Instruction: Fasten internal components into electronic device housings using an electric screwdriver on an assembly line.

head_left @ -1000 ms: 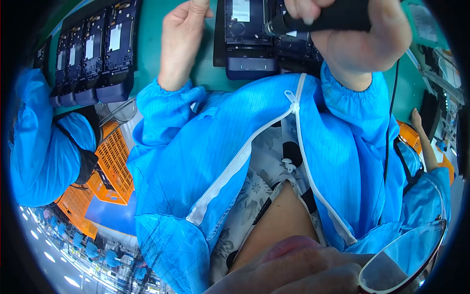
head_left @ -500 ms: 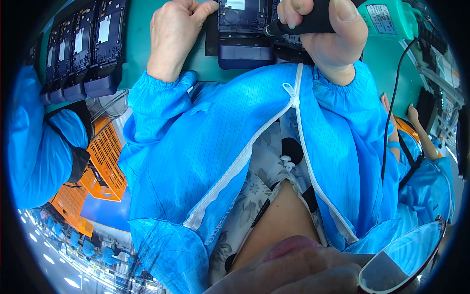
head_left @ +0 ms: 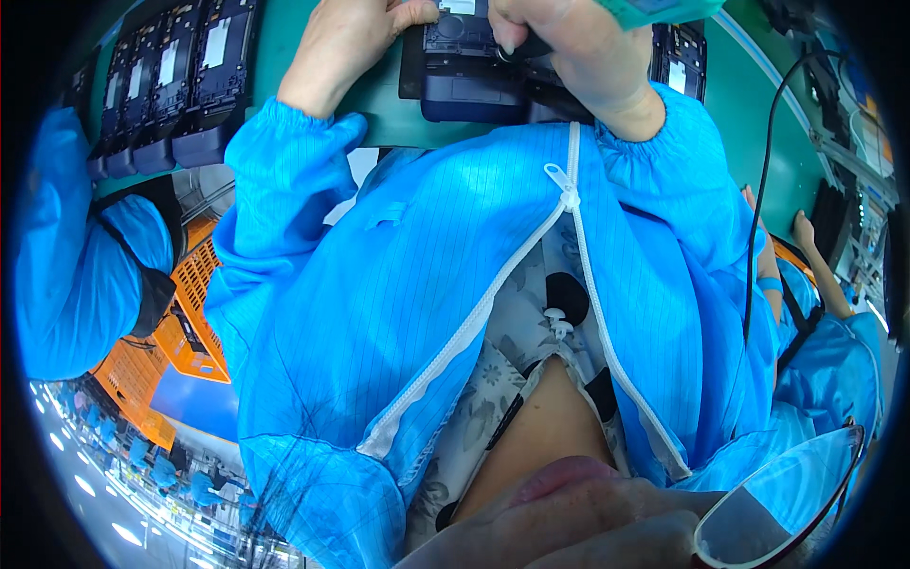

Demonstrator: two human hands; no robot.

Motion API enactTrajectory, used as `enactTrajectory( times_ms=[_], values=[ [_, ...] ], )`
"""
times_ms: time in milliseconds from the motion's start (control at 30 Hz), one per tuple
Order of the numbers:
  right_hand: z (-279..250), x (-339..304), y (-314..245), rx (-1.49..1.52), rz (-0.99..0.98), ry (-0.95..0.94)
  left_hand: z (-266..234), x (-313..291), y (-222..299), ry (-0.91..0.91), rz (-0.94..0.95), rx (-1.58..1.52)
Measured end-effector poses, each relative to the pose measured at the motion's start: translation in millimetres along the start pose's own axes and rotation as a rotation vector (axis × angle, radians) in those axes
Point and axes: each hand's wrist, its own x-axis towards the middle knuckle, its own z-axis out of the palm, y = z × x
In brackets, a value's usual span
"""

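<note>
A dark plastic device housing (head_left: 474,95), with inner parts showing and a pale label near its far end, lies on the green work surface before me. My left hand (head_left: 355,43) is closed at its left side, the thumb pressed to the edge; the other fingers are partly cut off by the picture's upper rim. My right hand (head_left: 583,52) is wrapped round an electric screwdriver (head_left: 659,8), whose green body shows above the wrist. Its dark tip meets the right side of the housing, and my fingers hide most of the grip.
Several similar open housings (head_left: 213,85) stand in a row at the left. Another housing (head_left: 678,71) lies right of my right hand. A black cord (head_left: 770,180) hangs at the right. People in blue work at both sides; orange crates (head_left: 142,370) are at lower left.
My right hand has moved left and turned over with the screwdriver, its tip now further left on the housing. The housing at the right has come into sight. My left hand stays at the edge.
</note>
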Motion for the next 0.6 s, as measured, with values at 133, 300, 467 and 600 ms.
enactTrajectory(
  times_ms=[133, 300, 467, 600],
  values=[
    [-4, -8, 6, 0.008, -0.077, -0.029, 7, 21, -14, -0.26, 0.024, 0.026],
    [-89, -56, 0, -0.084, 0.145, 0.088, 83, 29, 58, -0.291, 0.135, -0.016],
    [-118, -94, -12, -0.054, 0.151, 0.234, 123, 45, 110, -0.365, 0.114, -0.111],
    [-132, -101, -27, 0.036, -0.015, 0.223, 126, 56, 120, -0.389, 0.14, -0.129]
  ],
)
